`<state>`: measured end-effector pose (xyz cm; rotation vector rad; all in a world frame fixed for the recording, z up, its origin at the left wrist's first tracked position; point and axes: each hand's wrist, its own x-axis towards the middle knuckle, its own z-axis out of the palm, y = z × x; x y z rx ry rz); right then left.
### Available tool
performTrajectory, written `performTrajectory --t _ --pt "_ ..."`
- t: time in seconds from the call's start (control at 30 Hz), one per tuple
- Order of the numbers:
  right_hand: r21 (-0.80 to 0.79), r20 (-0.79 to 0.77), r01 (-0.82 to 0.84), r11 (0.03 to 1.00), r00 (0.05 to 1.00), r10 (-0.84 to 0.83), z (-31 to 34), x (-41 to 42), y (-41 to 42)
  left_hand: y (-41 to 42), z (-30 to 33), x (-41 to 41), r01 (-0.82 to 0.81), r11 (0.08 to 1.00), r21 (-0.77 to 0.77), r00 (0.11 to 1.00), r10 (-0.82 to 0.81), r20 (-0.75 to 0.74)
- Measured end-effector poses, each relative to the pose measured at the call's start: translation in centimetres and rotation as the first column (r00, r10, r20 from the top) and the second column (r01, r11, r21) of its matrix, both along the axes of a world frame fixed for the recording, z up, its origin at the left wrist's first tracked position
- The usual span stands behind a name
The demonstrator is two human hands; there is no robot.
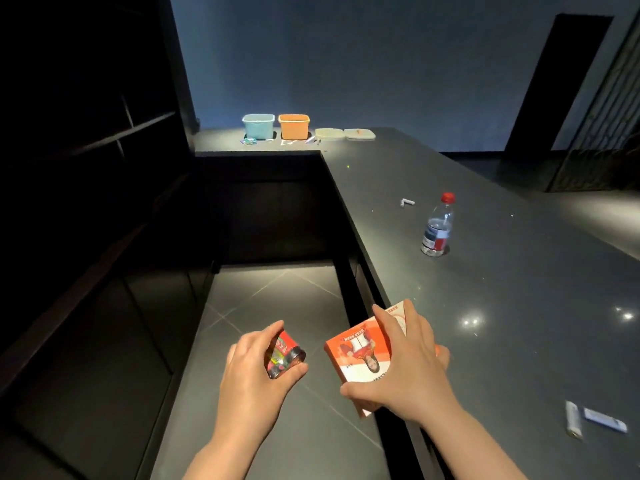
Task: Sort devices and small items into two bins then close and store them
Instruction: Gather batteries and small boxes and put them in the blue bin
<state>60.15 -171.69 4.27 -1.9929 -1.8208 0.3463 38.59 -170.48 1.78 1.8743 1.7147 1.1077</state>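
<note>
The left hand point(254, 367) curls round a small red can point(284, 355) over bare floor while the right hand point(405, 362) clamps a red box point(360, 358) overhanging the counter point(519, 289) edge, so either could slip and fall, though the walkway runs open to the far teal bin point(258, 126) and orange bin point(294, 126).

A dark counter point(519, 271) bears a water bottle point(438, 226), two bins point(277, 126) and lids point(344, 134).
</note>
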Motion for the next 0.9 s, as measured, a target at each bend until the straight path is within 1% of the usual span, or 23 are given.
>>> performTrajectory --t 0.2,0.37,0.5,0.67,0.77,0.9 --pt "0.027 -0.015 0.012 1.0 1.0 -0.011 0.8 -2.9 13.9 13.8 1.3 -3.4 0.038 0.999 0.013 0.999 -0.038 0.016" --pt "0.022 -0.009 0.013 1.0 1.0 -0.013 1.8 -4.4 24.5 24.8 2.0 -5.0 0.024 0.999 0.035 1.0 -0.024 0.001" --pt "0.035 -0.002 0.011 0.999 1.0 -0.011 1.2 -4.6 33.7 33.9 1.3 -5.1 0.029 0.999 0.037 1.0 -0.03 0.009" --pt "0.025 0.017 -0.01 1.0 1.0 0.01 0.4 -3.4 46.0 45.7 0.6 -4.0 -0.008 0.999 0.048 0.999 0.007 0.034" --pt "0.02 0.024 -0.024 1.0 0.999 0.024 1.0 -2.6 53.3 52.6 1.6 -3.5 -0.003 0.999 0.049 0.999 0.001 0.036" --pt "0.032 0.029 -0.05 0.998 0.998 0.049 2.5 -2.0 62.9 61.8 3.4 -2.8 -0.041 0.994 0.102 0.997 0.035 0.063"
